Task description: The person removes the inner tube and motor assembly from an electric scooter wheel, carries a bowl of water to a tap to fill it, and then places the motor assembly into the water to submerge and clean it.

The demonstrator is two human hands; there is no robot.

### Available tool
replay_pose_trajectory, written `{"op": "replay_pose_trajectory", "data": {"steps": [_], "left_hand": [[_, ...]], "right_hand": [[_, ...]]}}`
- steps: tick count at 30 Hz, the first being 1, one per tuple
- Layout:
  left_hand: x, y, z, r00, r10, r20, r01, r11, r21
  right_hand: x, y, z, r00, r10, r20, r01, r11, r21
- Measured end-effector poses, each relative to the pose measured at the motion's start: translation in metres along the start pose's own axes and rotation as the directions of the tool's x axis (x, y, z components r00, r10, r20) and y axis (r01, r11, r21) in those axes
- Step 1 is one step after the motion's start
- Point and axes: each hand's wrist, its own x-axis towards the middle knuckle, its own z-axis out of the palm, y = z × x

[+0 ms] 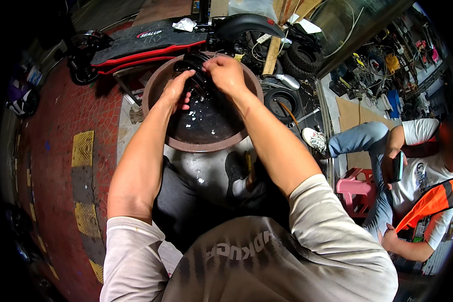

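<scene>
A wide brown basin [153, 132] stands before me with dark water [206, 121] in it, glinting with light. Over its far side is a black, curved, ring-like part [189, 60], perhaps a wheel or tube; its exact kind is too dark to tell. My left hand [175, 91] grips it from the near left, thumb on top and fingers curled below. My right hand [225, 74] is closed at its right side, fingertips bent in against it. Whatever lies under those fingertips is hidden.
Behind the basin an electric scooter [151, 43] with red edging carries a crumpled white tissue [184, 24]. Tyres [282, 104], a wrench [307, 115] and a wood strip [273, 54] lie right. A seated person [418, 176] holds a phone [397, 167] near a pink stool [356, 189].
</scene>
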Motion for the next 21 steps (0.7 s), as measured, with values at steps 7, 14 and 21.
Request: {"op": "replay_pose_trajectory", "data": {"steps": [7, 14, 21], "left_hand": [[-0.011, -0.006, 0.005, 0.981, 0.146, -0.131, -0.111, 0.964, 0.243], [-0.013, -0.007, 0.010, 0.973, 0.192, -0.125, -0.146, 0.940, 0.309], [-0.011, -0.002, 0.002, 0.987, 0.144, -0.074, -0.095, 0.885, 0.455]], "right_hand": [[-0.020, 0.051, -0.026, 0.846, 0.523, 0.101, -0.392, 0.740, -0.546], [-0.011, 0.078, -0.026, 0.404, 0.759, 0.511, -0.880, 0.475, -0.010], [0.032, -0.049, -0.025, 0.680, 0.458, 0.573, -0.693, 0.657, 0.297]]}}
